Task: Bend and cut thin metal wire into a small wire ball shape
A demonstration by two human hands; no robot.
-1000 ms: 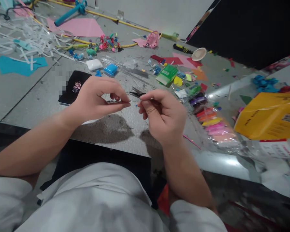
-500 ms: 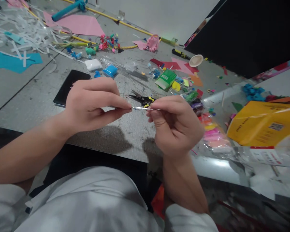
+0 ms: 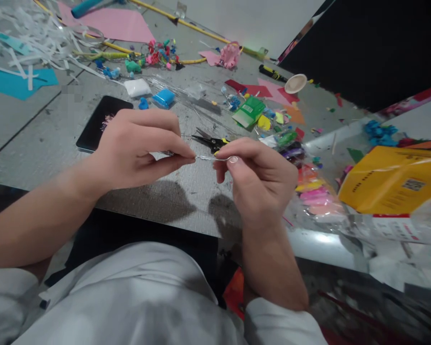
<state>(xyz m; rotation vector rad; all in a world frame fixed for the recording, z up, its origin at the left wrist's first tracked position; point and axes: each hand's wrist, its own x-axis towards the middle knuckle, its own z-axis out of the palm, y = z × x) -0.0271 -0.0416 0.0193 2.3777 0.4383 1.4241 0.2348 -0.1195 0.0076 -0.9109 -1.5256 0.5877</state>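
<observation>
A thin silvery wire [image 3: 211, 158], partly twisted, runs between my two hands above the table [image 3: 187, 194]. My left hand [image 3: 140, 148] is closed, pinching the wire's left part between thumb and fingertips. At the other end, a small round loop lies against the thumb of my right hand [image 3: 262, 179], which is closed on the wire. Black-and-yellow pliers [image 3: 210, 142] lie on the table just behind the wire, jaws pointing left. A black phone [image 3: 100, 122] rests flat behind my left hand, partly covered by it.
White paper strips [image 3: 50, 43] and pink paper [image 3: 107, 24] lie back left. White [image 3: 137, 87] and blue clay packets [image 3: 164, 97] sit behind my hands. A green box [image 3: 248, 111], colourful clay packs [image 3: 316, 196] and a yellow bag [image 3: 391, 182] are to the right.
My right thumb and fingers have shifted on the wire, and its small end loop now shows. My left hand keeps its pinch. The view has moved slightly.
</observation>
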